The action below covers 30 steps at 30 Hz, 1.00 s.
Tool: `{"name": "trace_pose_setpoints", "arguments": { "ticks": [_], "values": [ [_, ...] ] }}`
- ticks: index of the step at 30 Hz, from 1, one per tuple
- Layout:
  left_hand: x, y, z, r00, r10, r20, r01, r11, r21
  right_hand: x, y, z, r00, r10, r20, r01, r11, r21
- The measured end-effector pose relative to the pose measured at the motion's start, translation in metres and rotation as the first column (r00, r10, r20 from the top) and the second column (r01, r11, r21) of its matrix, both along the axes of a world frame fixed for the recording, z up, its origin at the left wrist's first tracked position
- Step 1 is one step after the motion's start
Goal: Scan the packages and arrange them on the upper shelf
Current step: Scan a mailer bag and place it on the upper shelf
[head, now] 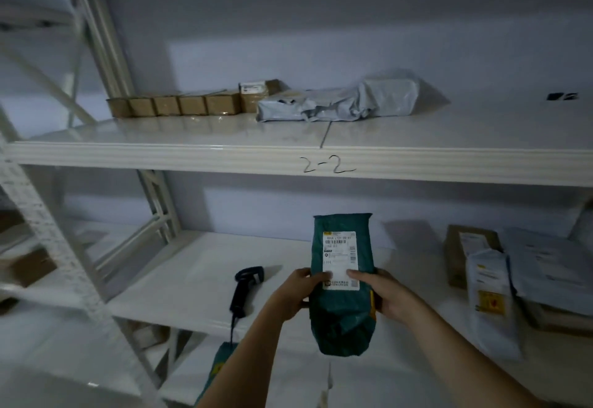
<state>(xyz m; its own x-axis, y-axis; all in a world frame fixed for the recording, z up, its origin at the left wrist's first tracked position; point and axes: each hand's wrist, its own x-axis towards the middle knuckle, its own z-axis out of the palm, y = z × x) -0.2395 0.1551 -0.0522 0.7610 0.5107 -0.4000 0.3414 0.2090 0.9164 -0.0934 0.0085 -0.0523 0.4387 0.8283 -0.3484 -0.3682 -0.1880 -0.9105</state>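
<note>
A green mailer bag point(343, 311) with a white shipping label facing me stands upright above the lower shelf. My left hand point(296, 293) grips its left edge and my right hand point(383, 292) grips its right edge, both thumbs on the label. A black handheld scanner point(245, 287) lies on the lower shelf just left of my left hand, its cord hanging over the front edge. The upper shelf point(224, 154), marked "2-2", carries a row of small brown boxes point(175, 105) and a grey mailer bag point(340, 99).
More packages sit at the right of the lower shelf: a brown box point(462, 253), a white bag point(491, 298) and grey bags point(552, 266). White shelf uprights point(54, 234) stand at the left. Another green bag point(216, 372) shows below the lower shelf.
</note>
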Motion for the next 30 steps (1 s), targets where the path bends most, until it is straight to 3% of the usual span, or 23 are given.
{"name": "trace_pose_setpoints", "arguments": {
  "ticks": [8,15,20,23,25,27,30],
  "values": [
    [-0.069,0.065,-0.022,0.992,0.112,-0.060,-0.113,0.993,-0.017,-0.052,0.082,-0.017,0.993,0.101,0.057,-0.096,0.992,-0.078],
    [-0.064,0.123,-0.036,0.989,0.136,-0.062,-0.137,0.991,-0.006,-0.034,0.151,-0.036,0.985,0.170,0.033,-0.167,0.983,-0.079],
    [-0.047,0.167,-0.044,0.976,0.161,-0.148,-0.159,0.987,0.024,-0.009,0.200,-0.053,0.981,0.195,0.027,-0.191,0.977,-0.097],
    [-0.041,0.191,-0.059,0.921,0.293,-0.256,-0.287,0.956,0.061,0.003,0.220,-0.069,0.985,0.172,0.015,-0.168,0.977,-0.128],
    [-0.041,0.212,-0.080,0.862,0.368,-0.350,-0.322,0.929,0.182,0.008,0.229,-0.079,0.988,0.153,0.012,-0.150,0.977,-0.149],
    [-0.042,0.231,-0.101,0.798,0.391,-0.458,-0.303,0.918,0.256,0.013,0.235,-0.088,0.992,0.126,0.012,-0.122,0.977,-0.172],
    [-0.043,0.236,-0.110,0.737,0.342,-0.584,-0.240,0.939,0.247,0.019,0.239,-0.098,0.997,0.082,0.003,-0.079,0.973,-0.218]
  ]
}}
